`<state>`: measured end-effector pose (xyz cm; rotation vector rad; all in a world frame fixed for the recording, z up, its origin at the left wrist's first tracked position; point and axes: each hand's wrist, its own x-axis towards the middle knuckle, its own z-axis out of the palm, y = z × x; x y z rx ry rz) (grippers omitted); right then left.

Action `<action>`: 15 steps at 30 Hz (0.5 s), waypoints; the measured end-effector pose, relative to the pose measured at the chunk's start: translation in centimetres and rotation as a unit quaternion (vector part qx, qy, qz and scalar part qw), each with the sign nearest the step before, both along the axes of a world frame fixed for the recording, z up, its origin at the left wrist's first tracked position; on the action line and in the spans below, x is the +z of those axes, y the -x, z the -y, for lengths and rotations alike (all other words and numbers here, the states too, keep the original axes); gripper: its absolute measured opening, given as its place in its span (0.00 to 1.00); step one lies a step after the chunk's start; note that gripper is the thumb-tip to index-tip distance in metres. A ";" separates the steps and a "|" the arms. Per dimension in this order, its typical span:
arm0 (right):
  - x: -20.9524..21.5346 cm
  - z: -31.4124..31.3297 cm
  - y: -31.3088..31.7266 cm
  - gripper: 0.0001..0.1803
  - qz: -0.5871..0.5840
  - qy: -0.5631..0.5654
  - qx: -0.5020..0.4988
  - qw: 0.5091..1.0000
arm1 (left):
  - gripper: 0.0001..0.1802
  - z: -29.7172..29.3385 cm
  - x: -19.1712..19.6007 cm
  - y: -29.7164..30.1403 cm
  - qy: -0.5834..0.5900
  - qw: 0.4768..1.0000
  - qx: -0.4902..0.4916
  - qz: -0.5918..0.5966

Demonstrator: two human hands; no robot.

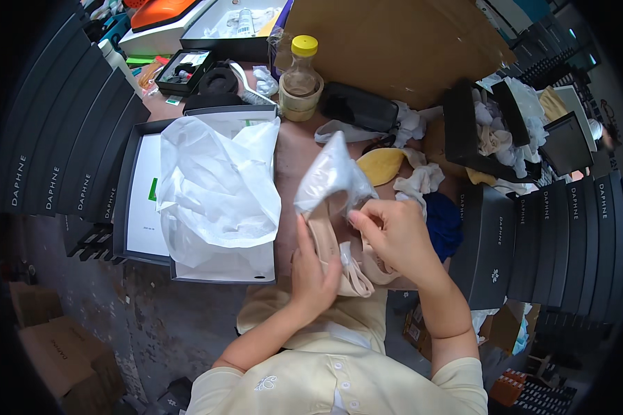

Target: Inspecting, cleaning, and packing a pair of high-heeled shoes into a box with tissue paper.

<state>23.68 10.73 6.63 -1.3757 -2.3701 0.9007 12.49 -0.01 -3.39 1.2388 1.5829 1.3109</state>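
My left hand grips a beige shoe by its side, close to my chest. Over the toe of that shoe sits a clear plastic bag, and my right hand pinches the bag's lower edge. A second beige shoe lies under my right hand. To the left stands an open shoe box with crumpled white tissue paper spilling over it.
Stacks of dark shoe boxes line the left, with more dark shoe boxes on the right. A yellow-capped bottle, a black pouch, a yellow insole, a blue cloth and white rags lie behind. Brown cardboard leans at the back.
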 end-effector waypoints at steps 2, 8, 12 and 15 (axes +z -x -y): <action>-1.5 -0.5 0.0 0.12 -0.063 0.034 -0.019 0.997 | 0.43 0.1 1.3 0.5 0.067 0.983 -0.007 0.171; -2.4 0.9 1.3 0.18 -0.422 0.358 -0.189 0.811 | 0.49 1.3 -1.0 -2.2 -0.109 0.994 0.027 0.007; 0.3 2.3 1.6 0.14 -0.423 0.478 -0.166 0.751 | 0.50 1.1 -2.7 -3.6 -0.150 0.985 0.051 -0.072; -0.7 2.7 2.3 0.11 -0.567 0.478 -0.159 0.653 | 0.52 0.9 -3.0 -4.2 -0.207 0.976 0.042 -0.048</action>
